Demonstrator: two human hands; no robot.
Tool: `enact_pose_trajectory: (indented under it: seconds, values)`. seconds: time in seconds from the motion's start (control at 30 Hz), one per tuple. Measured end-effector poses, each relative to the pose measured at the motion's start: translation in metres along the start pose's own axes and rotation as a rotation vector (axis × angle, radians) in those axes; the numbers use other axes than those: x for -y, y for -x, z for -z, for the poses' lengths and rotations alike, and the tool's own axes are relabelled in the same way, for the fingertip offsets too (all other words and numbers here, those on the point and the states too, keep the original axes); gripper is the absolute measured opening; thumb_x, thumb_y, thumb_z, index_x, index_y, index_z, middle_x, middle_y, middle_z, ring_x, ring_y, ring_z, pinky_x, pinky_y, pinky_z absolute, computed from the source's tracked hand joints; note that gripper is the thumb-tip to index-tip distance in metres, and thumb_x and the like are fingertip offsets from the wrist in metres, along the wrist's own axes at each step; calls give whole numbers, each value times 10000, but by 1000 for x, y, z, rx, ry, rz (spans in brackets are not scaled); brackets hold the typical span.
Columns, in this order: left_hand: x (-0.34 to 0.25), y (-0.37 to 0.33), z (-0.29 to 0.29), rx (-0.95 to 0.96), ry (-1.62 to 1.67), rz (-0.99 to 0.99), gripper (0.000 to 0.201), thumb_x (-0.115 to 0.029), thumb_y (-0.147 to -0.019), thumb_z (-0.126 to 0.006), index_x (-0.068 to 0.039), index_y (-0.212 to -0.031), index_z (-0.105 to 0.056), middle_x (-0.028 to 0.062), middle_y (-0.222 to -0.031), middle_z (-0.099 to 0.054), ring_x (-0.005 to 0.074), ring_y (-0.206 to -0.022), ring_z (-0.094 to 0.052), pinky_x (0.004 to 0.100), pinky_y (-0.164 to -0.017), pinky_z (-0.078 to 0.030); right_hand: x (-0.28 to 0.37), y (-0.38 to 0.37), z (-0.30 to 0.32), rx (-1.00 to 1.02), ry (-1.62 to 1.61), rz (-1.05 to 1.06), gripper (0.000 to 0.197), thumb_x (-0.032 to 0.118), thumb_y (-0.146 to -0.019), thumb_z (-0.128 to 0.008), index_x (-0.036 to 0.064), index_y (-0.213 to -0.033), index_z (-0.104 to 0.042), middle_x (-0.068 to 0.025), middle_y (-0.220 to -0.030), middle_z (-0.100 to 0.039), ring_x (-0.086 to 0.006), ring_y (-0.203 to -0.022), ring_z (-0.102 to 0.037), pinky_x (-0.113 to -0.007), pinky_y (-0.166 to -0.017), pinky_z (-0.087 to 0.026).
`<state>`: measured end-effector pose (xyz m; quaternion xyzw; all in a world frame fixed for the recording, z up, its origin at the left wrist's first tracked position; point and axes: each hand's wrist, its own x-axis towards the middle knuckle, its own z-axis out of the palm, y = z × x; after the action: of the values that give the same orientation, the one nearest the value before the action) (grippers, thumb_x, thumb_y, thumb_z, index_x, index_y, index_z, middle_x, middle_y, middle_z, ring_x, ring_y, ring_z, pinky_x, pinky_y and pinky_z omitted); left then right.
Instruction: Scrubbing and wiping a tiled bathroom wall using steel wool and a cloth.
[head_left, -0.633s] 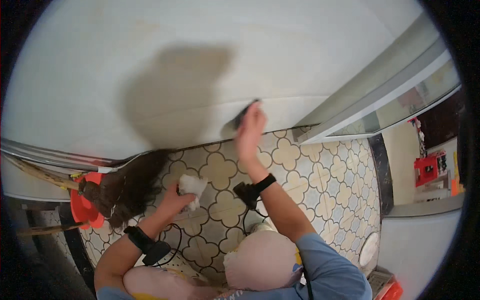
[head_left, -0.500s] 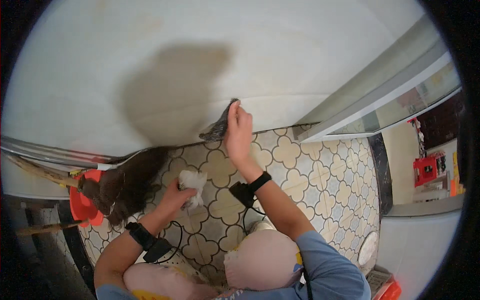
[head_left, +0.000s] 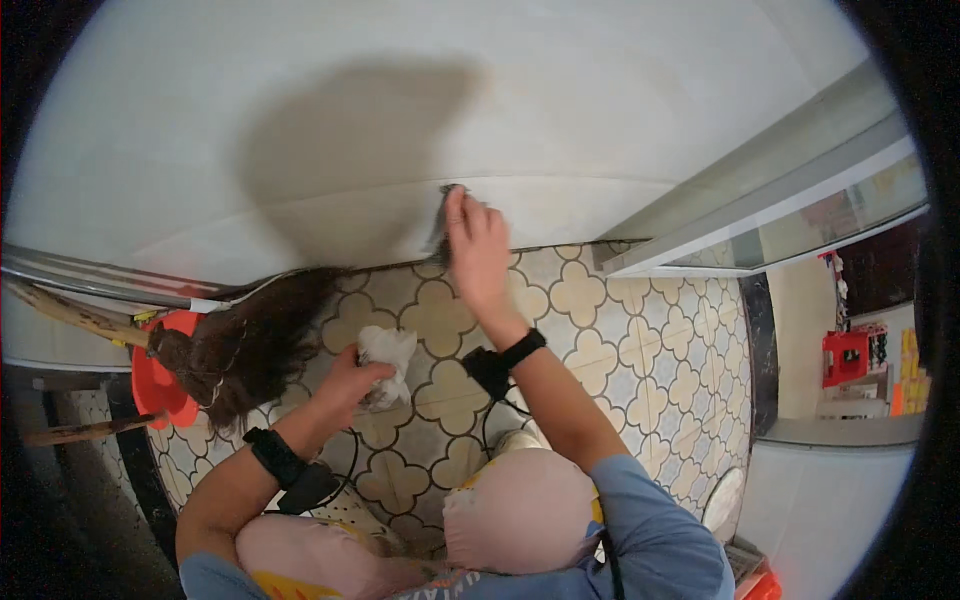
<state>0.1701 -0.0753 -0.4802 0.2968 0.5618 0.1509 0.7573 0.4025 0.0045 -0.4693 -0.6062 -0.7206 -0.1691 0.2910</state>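
My right hand (head_left: 480, 258) is raised to the foot of the white wall (head_left: 590, 100), fingers closed on a thin dark grey cloth (head_left: 440, 235) that looks like mesh. The cloth lies against the wall just above the floor line, partly hidden behind the fingers. Lower and to the left, my left hand (head_left: 343, 388) grips a crumpled white wad (head_left: 388, 365) over the tiled floor (head_left: 560, 350); whether it is tissue or thin plastic I cannot tell. Black straps with small devices circle both wrists.
A brown bristle broom (head_left: 255, 345) with a wooden handle leans at the left, over a red plastic dustpan or basin (head_left: 165, 395). To the right runs a sliding door frame (head_left: 770, 210). Beyond it stands a red crate (head_left: 845, 358). A pale round object (head_left: 725, 500) sits at lower right.
My right hand has shifted slightly up and left along the wall with the dark cloth, which now shows less. My left hand stays nearly in place with the white wad.
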Motion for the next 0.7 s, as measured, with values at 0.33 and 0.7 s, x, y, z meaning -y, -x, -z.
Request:
enact_pose_trajectory:
  seconds: [0.33,0.7]
  values:
    - [4,-3,4,10,4,83,640,-111,-772,-657,-49,-1326,-343,113,-1226,-501,234,-1080,-525,377,-835,-469,-35,18,-23,-215,-30,-490,603,-29,-850,-450,-33,-1405,-213,-245,-1029,-466,-383,-904,-468,-453,-799,-397]
    - [0,4,0,-37,47,35,663,-106,-779,-656,-19,-1337,-309,125,-1230,-489,248,-1069,-533,374,-839,-484,-57,16,-4,-172,31,-507,619,-61,-806,-459,-46,-1391,-257,-243,-1140,-495,-360,-918,-489,-417,-812,-417]
